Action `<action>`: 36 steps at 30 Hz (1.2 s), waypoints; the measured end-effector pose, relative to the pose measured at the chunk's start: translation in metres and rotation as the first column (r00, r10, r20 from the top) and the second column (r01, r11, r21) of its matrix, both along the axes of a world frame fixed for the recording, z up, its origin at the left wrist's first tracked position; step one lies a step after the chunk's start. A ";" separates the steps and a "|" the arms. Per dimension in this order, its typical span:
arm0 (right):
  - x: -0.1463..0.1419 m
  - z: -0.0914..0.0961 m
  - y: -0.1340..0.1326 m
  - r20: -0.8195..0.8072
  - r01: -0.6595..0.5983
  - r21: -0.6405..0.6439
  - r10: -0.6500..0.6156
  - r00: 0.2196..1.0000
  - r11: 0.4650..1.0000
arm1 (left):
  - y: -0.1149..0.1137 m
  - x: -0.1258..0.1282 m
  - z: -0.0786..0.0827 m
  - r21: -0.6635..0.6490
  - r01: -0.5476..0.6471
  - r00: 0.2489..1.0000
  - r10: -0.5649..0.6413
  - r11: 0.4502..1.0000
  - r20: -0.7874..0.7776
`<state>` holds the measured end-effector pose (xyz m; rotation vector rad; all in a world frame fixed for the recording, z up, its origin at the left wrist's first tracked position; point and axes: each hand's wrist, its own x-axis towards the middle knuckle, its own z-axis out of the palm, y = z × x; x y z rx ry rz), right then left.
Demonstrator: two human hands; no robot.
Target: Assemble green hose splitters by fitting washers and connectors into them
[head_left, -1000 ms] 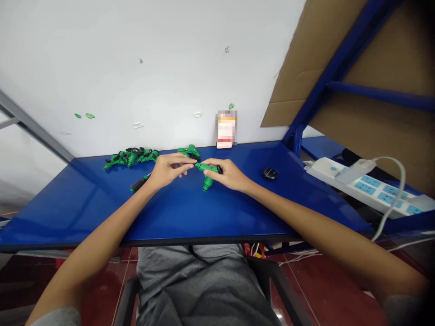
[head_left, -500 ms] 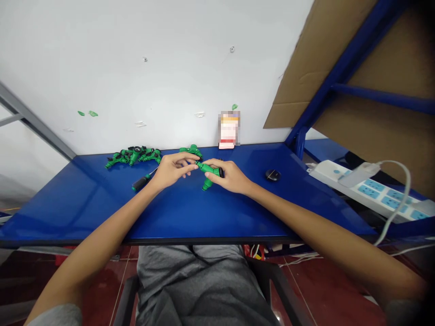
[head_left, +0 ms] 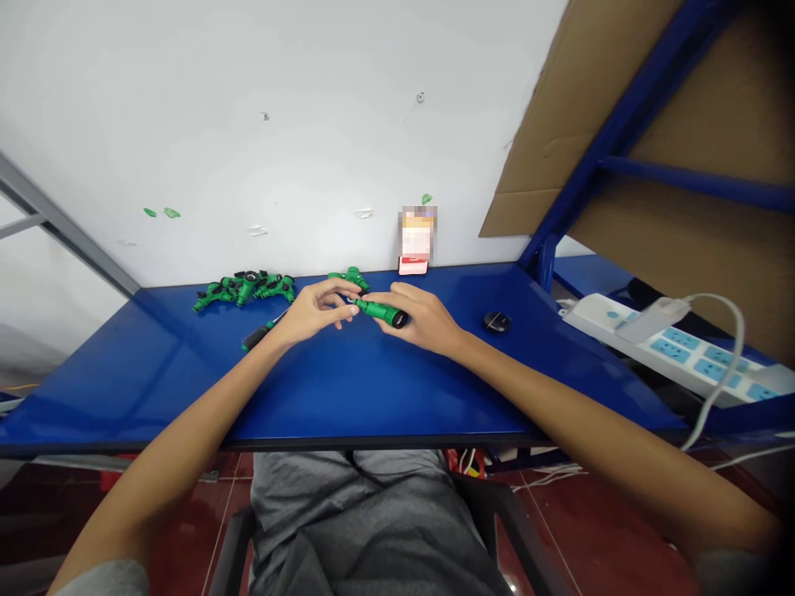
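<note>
You sit at a blue table point(head_left: 373, 389) set against a white wall point(head_left: 248, 124), with your grey trousers point(head_left: 354, 513) below its front edge and a red tile floor point(head_left: 590, 530) on either side of them. A sheet of brown cardboard point(head_left: 596, 124) and a blue metal frame point(head_left: 696, 182) fill the upper right of the frame. Beneath them, at the right edge, lies a white power strip point(head_left: 664, 348) with a white cable point(head_left: 733, 356) curving down from it.

At the back left of the table sits a heap of green and black hose connectors point(head_left: 245, 288). A black-handled screwdriver point(head_left: 253, 338) lies nearer you, just beside your left hand point(head_left: 314, 310). To the right, well apart from your hands, is a small round black object point(head_left: 497, 321), and a blurred packet point(head_left: 416, 240) stands against the wall.

Your right hand point(head_left: 422, 319) is closed in a narrow grip around the black-tipped end of a green hose fitting point(head_left: 380, 313). The fitting lies almost level, above the table and between your hands. Your left fingertips point(head_left: 355, 305) come right up to its thin green end, but you cannot tell whether they are pinching it. Another green connector point(head_left: 351, 277) sits just behind them
</note>
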<state>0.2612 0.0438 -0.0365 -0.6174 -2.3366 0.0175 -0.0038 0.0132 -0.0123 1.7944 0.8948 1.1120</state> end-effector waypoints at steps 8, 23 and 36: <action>0.003 0.003 0.001 0.042 0.014 0.085 -0.017 0.999 0.996 | -0.004 0.002 0.003 0.006 0.005 1.000 -0.005 1.000 -0.007; 0.003 0.007 -0.003 0.110 -0.012 0.127 -0.002 0.994 0.992 | -0.011 0.004 0.008 0.112 -0.029 1.000 0.029 0.993 0.002; 0.000 -0.001 0.001 0.001 -0.038 -0.025 0.039 0.999 0.999 | 0.005 -0.011 -0.003 0.144 -0.108 0.975 0.133 0.984 -0.180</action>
